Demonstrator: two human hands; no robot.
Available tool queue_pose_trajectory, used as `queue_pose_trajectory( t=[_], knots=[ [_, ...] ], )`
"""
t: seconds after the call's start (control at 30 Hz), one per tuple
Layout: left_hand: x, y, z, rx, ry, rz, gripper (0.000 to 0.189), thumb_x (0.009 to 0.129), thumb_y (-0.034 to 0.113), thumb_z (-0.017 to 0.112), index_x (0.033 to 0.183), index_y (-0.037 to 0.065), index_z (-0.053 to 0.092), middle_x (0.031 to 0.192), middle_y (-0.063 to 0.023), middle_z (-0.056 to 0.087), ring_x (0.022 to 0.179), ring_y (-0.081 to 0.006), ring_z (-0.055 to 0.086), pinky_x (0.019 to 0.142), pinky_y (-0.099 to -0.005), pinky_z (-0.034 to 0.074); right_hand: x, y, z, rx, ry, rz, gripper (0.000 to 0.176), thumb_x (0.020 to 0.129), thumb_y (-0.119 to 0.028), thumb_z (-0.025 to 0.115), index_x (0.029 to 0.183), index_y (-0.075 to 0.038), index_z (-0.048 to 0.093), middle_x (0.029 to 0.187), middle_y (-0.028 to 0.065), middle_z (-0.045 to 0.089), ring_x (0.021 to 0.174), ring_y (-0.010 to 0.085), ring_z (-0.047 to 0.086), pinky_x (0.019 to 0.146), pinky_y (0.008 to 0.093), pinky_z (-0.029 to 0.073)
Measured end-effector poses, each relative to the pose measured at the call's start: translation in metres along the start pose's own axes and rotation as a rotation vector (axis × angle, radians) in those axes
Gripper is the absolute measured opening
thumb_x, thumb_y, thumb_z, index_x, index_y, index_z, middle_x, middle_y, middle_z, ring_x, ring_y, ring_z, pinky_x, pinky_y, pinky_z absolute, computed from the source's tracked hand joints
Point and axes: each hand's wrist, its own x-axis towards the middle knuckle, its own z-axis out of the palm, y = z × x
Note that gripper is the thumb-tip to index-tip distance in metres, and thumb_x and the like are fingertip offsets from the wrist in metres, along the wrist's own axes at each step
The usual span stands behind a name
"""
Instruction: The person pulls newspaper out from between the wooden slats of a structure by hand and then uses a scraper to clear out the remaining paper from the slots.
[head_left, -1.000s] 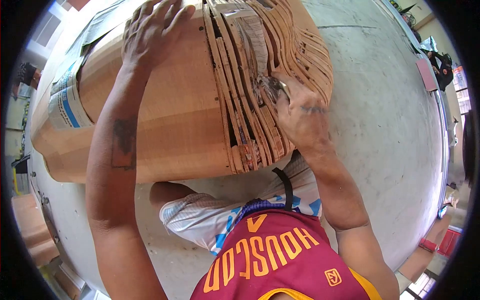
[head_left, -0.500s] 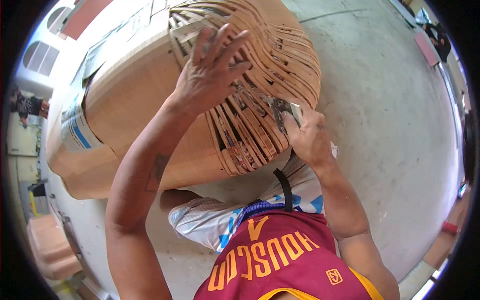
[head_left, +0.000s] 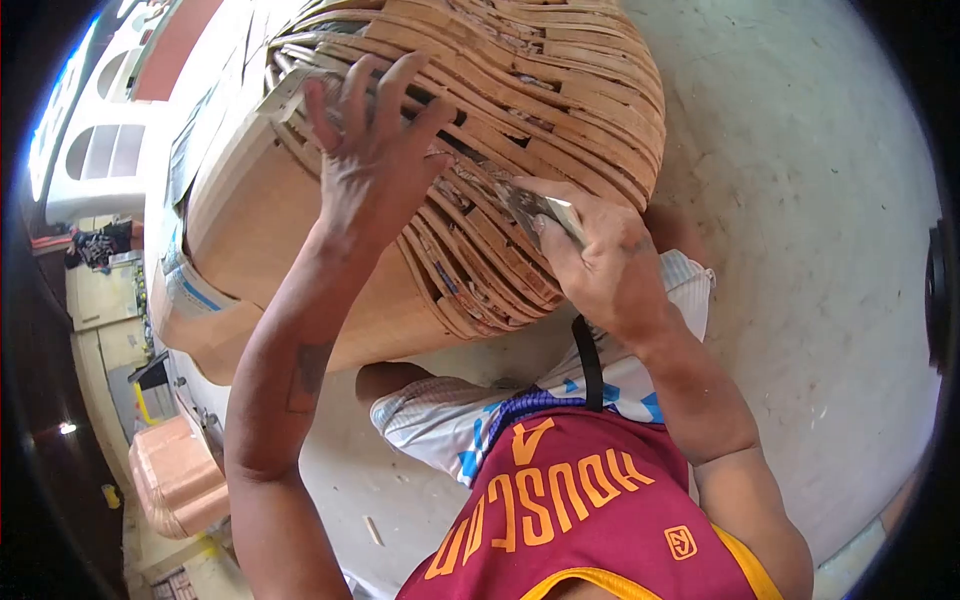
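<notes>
A large curved wooden form (head_left: 250, 190) fills the upper middle, its end covered in curving wooden strips (head_left: 590, 80) with dark gaps between them. My left hand (head_left: 375, 165) lies over the strips with fingers spread, near where they meet the smooth panel. In my right hand (head_left: 610, 265) is a flat-bladed scraper (head_left: 528, 210), gripped near its pale end. The stained blade points left and lies against the strips, right of my left fingers. Part of the scraper is hidden by my fingers.
Paper with a blue stripe (head_left: 200, 290) is stuck on the form's left side. A smaller tan form (head_left: 178, 475) stands at lower left. White arched pieces (head_left: 105, 150) are at upper left, near a person in dark clothing (head_left: 100, 245). A grey floor (head_left: 790, 250) extends to the right.
The view has shifted, so the smaller form and the far person appear further right. Both hands stay at the strips; my left hand appears further left, and the scraper blade sits further left and higher.
</notes>
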Motion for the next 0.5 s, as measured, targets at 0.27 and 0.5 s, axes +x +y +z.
queue_pose_trajectory(
  t=[0.27, 0.5],
  knots=[
    [-0.008, -0.021, -0.026, -0.073, 0.056, 0.124, 0.065, 0.079, 0.04, 0.094, 0.139, 0.033, 0.068, 0.171, -0.0055, 0.033, 0.162, -0.0317, 0.022, 0.134, -0.0609, 0.001, 0.008, -0.035, 0.011, -0.268, -0.012, -0.163, 0.036, 0.096, -0.002, 0.063, 0.131, -0.001, 0.071, 0.115, 0.0238, 0.077, 0.104, 0.0406, 0.075, 0.092, 0.045, 0.059],
    [-0.07, -0.138, -0.057, 0.167, 0.37, -0.204, 0.063, 0.092, 0.058, 0.08, 0.149, 0.037, 0.061, 0.171, -0.0103, 0.032, 0.161, -0.0368, 0.023, 0.129, -0.0624, 0.012, 0.035, -0.024, 0.061, -0.652, -0.09, -0.142, 0.032, 0.099, -0.011, 0.063, 0.129, -0.004, 0.071, 0.106, 0.0235, 0.077, 0.098, 0.0422, 0.075, 0.087, 0.0498, 0.061]
  ],
)
